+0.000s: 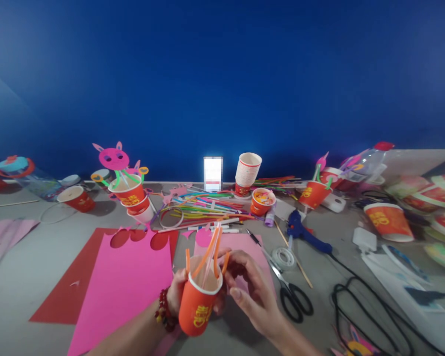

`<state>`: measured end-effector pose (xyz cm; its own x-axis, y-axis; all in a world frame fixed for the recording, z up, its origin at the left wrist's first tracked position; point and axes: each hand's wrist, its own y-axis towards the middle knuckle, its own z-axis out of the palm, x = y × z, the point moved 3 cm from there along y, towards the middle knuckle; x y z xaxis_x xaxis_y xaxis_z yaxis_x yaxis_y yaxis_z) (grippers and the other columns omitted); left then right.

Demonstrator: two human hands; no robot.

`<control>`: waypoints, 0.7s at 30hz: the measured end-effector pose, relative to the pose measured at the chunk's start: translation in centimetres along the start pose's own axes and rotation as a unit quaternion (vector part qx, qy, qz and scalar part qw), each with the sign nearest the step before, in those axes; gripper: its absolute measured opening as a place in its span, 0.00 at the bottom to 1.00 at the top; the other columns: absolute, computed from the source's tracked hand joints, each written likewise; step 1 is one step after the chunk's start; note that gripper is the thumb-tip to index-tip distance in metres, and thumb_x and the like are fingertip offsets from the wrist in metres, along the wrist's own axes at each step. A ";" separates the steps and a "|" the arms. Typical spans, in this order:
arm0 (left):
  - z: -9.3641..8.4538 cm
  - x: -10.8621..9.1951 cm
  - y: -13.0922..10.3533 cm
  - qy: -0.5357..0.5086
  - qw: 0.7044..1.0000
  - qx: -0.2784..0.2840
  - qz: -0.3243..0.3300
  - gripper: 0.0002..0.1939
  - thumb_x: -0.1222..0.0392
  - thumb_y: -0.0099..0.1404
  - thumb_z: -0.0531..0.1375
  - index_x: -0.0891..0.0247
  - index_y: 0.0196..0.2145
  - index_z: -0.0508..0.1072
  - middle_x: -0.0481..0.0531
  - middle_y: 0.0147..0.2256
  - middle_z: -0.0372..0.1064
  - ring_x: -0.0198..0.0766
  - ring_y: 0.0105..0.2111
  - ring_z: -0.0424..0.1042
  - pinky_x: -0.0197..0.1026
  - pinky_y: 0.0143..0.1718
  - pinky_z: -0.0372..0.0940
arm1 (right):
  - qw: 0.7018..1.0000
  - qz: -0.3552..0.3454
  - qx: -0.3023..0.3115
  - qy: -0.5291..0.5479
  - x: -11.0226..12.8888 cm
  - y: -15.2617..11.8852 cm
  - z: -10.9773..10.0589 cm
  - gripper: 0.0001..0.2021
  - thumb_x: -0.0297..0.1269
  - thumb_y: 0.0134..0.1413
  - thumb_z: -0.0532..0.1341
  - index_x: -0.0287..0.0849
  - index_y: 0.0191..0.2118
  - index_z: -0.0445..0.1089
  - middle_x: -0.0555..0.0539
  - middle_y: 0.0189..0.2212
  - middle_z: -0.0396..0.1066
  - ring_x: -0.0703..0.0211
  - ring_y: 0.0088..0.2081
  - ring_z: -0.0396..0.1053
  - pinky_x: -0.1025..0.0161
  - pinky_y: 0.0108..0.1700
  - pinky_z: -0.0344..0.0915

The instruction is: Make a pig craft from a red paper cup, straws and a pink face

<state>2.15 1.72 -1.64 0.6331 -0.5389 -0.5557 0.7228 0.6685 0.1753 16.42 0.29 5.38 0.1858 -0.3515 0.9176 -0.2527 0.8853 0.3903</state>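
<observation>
My left hand [177, 291], with a beaded bracelet on its wrist, is wrapped around a red paper cup [197, 309] with yellow lettering, tilted so its inside shows. Orange pipe cleaners [208, 254] and a pale straw-like strip stand up out of the cup, and bent orange ends stick out at either side of the rim. Close by the cup's right side is my right hand [250, 284], its fingers curved near the right orange end and its thumb apart from them. Whether those fingertips touch the orange end I cannot tell. Under the hands lies pink paper [129, 287].
Scissors [294, 296], a tape roll [284, 258] and a blue glue gun [307, 232] with a black cord lie to the right. Behind are colourful pipe cleaners [203, 210], stacked cups [247, 170], a lit screen [212, 173] and a cup figure with a pink face [113, 159].
</observation>
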 end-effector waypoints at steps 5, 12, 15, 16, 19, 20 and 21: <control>-0.9 0.6 -0.8 -0.035 0.999 -0.012 -0.004 0.38 0.32 0.57 0.58 0.73 0.46 0.76 0.58 0.30 0.74 0.41 0.27 0.72 0.39 0.29 0.65 | 1.000 0.014 -0.009 -0.003 -0.3 -0.1 -0.1 0.19 0.50 0.63 0.62 0.50 0.55 0.65 0.49 0.36 0.67 0.60 0.33 0.65 0.63 0.40 0.66; 0.5 -0.6 -0.3 -0.026 0.999 -0.018 -0.016 0.34 0.37 0.57 0.62 0.72 0.47 0.77 0.65 0.42 0.77 0.41 0.28 0.75 0.39 0.31 0.66 | 0.999 0.022 -0.008 -0.036 -0.5 0.0 0.0 0.22 0.53 0.60 0.63 0.49 0.56 0.66 0.47 0.41 0.67 0.62 0.30 0.63 0.62 0.39 0.67; 0.8 -0.7 -0.3 -0.026 0.999 -0.019 -0.029 0.33 0.38 0.57 0.62 0.73 0.47 0.78 0.64 0.41 0.78 0.42 0.30 0.76 0.39 0.33 0.67 | 0.999 0.021 -0.004 -0.049 -0.5 0.0 -0.1 0.23 0.54 0.59 0.63 0.51 0.56 0.65 0.47 0.43 0.67 0.62 0.30 0.62 0.62 0.39 0.67; 0.8 -0.7 -0.4 -0.027 0.999 -0.017 -0.028 0.32 0.39 0.57 0.63 0.72 0.47 0.78 0.64 0.40 0.78 0.42 0.30 0.76 0.39 0.33 0.67 | 0.998 0.020 -0.005 -0.054 -0.5 0.0 -0.1 0.23 0.55 0.59 0.63 0.51 0.56 0.65 0.47 0.43 0.67 0.62 0.30 0.62 0.62 0.39 0.67; 0.6 -0.7 -0.5 -0.027 0.999 -0.011 -0.017 0.31 0.41 0.58 0.63 0.71 0.47 0.78 0.63 0.40 0.79 0.42 0.30 0.77 0.39 0.34 0.69 | 0.998 0.019 -0.004 -0.061 -0.6 0.0 -0.2 0.23 0.56 0.59 0.63 0.52 0.55 0.66 0.49 0.39 0.67 0.62 0.30 0.62 0.63 0.39 0.67; 0.5 -0.7 -0.5 -0.025 0.999 -0.012 -0.016 0.30 0.42 0.58 0.64 0.71 0.47 0.78 0.63 0.39 0.79 0.42 0.30 0.77 0.39 0.34 0.69 | 0.998 0.020 -0.003 -0.062 -0.5 0.0 -0.2 0.23 0.56 0.59 0.63 0.52 0.55 0.66 0.49 0.38 0.66 0.61 0.30 0.63 0.63 0.39 0.67; 0.4 -0.7 -0.5 -0.022 1.000 -0.014 -0.017 0.30 0.42 0.57 0.64 0.71 0.47 0.78 0.62 0.38 0.79 0.42 0.30 0.77 0.39 0.34 0.69 | 0.998 0.021 -0.003 -0.064 -0.5 0.0 -0.2 0.23 0.56 0.59 0.63 0.52 0.55 0.66 0.49 0.37 0.66 0.60 0.31 0.64 0.62 0.39 0.67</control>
<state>1.49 1.52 -1.01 0.6202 -0.5833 -0.5245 0.7364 0.6634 0.1330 16.49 0.52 4.88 0.0518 -0.3505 0.9351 -0.2515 0.9016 0.3519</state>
